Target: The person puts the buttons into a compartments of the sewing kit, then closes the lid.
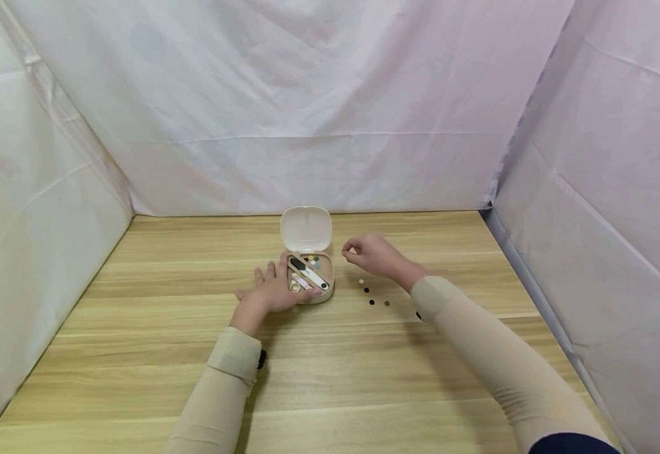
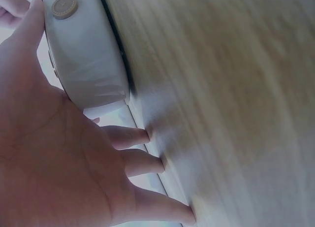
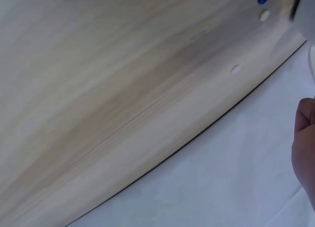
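Observation:
A beige sewing box (image 1: 323,296) stands with its translucent lid (image 1: 306,229) raised. In it lie black-and-white thread snips (image 1: 310,274), a small ring-shaped item (image 1: 295,287) and several coloured buttons (image 1: 314,259). My left hand (image 1: 273,292) is spread beside the box, its thumb along the near rim. In the left wrist view its straight fingers (image 2: 142,160) meet the table, below the box's round tan catch (image 2: 65,7). Right of the box, my right hand (image 1: 370,255) hovers with thumb and index fingertips together; whether a button is between them I cannot tell.
On the wooden table (image 1: 330,372) right of the box lie loose buttons, among them a yellow button (image 1: 361,281), a dark button (image 1: 372,302) and a brown button (image 1: 387,303). White cloth (image 1: 307,113) hangs behind the table and along both sides.

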The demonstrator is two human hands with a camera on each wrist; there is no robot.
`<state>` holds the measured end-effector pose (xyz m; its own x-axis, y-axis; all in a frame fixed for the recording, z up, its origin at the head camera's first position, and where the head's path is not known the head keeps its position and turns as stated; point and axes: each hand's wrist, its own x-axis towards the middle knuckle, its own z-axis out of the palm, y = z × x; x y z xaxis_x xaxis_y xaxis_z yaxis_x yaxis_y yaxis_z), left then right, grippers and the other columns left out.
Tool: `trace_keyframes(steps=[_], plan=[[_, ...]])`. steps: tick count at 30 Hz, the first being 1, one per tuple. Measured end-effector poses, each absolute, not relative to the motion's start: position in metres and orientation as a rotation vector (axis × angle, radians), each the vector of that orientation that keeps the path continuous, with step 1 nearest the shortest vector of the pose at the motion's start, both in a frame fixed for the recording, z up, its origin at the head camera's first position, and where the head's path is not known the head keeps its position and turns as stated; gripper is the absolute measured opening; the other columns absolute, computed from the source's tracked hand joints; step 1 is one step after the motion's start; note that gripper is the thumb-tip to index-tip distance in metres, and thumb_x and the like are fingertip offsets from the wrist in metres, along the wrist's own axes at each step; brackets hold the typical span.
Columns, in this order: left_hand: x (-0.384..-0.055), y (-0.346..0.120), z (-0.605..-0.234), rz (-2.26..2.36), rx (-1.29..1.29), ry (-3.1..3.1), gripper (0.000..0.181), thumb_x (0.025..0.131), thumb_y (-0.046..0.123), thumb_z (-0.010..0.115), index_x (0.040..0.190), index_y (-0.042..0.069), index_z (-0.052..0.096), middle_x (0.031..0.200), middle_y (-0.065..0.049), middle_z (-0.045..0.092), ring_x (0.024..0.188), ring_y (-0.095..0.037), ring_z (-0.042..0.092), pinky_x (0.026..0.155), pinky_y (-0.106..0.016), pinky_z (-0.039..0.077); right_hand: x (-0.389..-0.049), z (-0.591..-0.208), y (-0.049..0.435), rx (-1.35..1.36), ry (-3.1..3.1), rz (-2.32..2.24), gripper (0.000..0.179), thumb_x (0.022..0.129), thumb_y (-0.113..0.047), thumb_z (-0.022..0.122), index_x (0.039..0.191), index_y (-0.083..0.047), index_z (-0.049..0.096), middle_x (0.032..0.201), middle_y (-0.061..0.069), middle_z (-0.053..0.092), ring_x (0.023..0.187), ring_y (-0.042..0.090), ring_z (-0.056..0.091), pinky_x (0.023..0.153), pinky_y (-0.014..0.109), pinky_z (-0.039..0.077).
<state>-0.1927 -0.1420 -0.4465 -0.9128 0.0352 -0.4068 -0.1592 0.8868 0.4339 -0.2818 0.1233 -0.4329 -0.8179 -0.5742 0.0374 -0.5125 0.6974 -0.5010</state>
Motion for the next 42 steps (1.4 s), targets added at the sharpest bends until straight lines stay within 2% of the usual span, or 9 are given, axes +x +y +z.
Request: trace_keyframes(steps=[3,8,11,15,19,22,31,37,42], plan=[[-0.194,-0.142,-0.447,0.645,-0.095,2.638,0.133,0.08,0.093,0.06,0.172,0.028,-0.01,0.179,-0.024,0.005,0.164,-0.055,-0.003,0.108,-0.097,0.001,-0.282,-0.43,0.112,-0.916,2.792,-0.733,0.024,0.106,-0.021,0.064,0.114,-0.005,0.08,0.066,-0.003,0.053,0.059,0.009,0.039,0.058,0.025,0.036],[-0.194,-0.142,-0.446,0.651,-0.09,2.636,0.134,0.08,0.092,0.061,0.172,0.027,-0.01,0.179,-0.024,0.005,0.164,-0.055,-0.003,0.108,-0.097,0.001,-0.286,-0.429,0.098,-0.991,2.814,-0.655,0.022,0.105,-0.019,0.065,0.112,-0.007,0.081,0.075,0.002,0.068,0.06,0.008,0.045,0.059,0.024,0.04],[-0.194,-0.141,-0.447,0.653,-0.08,2.641,0.132,0.081,0.091,0.061,0.172,0.027,-0.01,0.179,-0.026,0.005,0.163,-0.056,-0.003,0.107,-0.097,0.001,-0.288,-0.429,0.091,-1.029,2.818,-0.594,0.021,0.105,-0.019,0.065,0.111,-0.008,0.082,0.083,0.004,0.077,0.061,0.008,0.051,0.061,0.024,0.045],[-0.194,-0.14,-0.448,0.655,-0.083,2.643,0.132,0.081,0.092,0.06,0.172,0.027,-0.01,0.179,-0.025,0.006,0.164,-0.056,-0.003,0.107,-0.097,0.001,-0.288,-0.43,0.083,-1.113,2.811,-0.481,0.021,0.105,-0.019,0.066,0.111,-0.008,0.082,0.097,0.006,0.082,0.069,0.009,0.063,0.071,0.027,0.057],[-0.193,-0.138,-0.444,0.667,-0.085,2.64,0.134,0.078,0.094,0.061,0.172,0.027,-0.008,0.179,-0.025,0.006,0.164,-0.055,-0.001,0.108,-0.097,0.0,-0.287,-0.431,0.079,-1.172,2.801,-0.376,0.02,0.105,-0.019,0.065,0.112,-0.009,0.082,0.095,0.004,0.081,0.073,0.012,0.066,0.079,0.031,0.061],[-0.193,-0.138,-0.444,0.674,-0.083,2.639,0.135,0.078,0.094,0.062,0.172,0.027,-0.008,0.179,-0.025,0.006,0.164,-0.055,-0.001,0.108,-0.096,0.0,-0.286,-0.433,0.077,-1.186,2.802,-0.353,0.02,0.105,-0.019,0.065,0.11,-0.011,0.082,0.091,0.002,0.08,0.071,0.011,0.064,0.079,0.032,0.061],[-0.195,-0.138,-0.446,0.653,-0.09,2.636,0.134,0.079,0.094,0.06,0.172,0.027,-0.009,0.179,-0.024,0.004,0.164,-0.054,-0.003,0.109,-0.096,0.001,-0.285,-0.44,0.071,-1.23,2.801,-0.297,0.019,0.107,-0.02,0.065,0.098,-0.013,0.079,0.076,-0.003,0.07,0.063,0.009,0.053,0.065,0.028,0.051],[-0.2,-0.139,-0.456,0.659,-0.114,2.625,0.141,0.07,0.102,0.057,0.172,0.031,-0.011,0.18,-0.022,0.002,0.164,-0.055,-0.004,0.107,-0.097,-0.003,-0.284,-0.442,0.07,-1.247,2.806,-0.289,0.017,0.106,-0.02,0.067,0.1,-0.013,0.081,0.079,-0.003,0.073,0.064,0.008,0.054,0.065,0.028,0.052],[-0.201,-0.138,-0.455,0.637,-0.118,2.621,0.141,0.071,0.101,0.059,0.172,0.031,-0.01,0.18,-0.023,0.002,0.164,-0.055,-0.005,0.106,-0.097,-0.004,-0.284,-0.439,0.071,-1.225,2.792,-0.305,0.019,0.107,-0.023,0.065,0.107,-0.013,0.081,0.083,-0.002,0.075,0.065,0.008,0.057,0.067,0.029,0.054]])
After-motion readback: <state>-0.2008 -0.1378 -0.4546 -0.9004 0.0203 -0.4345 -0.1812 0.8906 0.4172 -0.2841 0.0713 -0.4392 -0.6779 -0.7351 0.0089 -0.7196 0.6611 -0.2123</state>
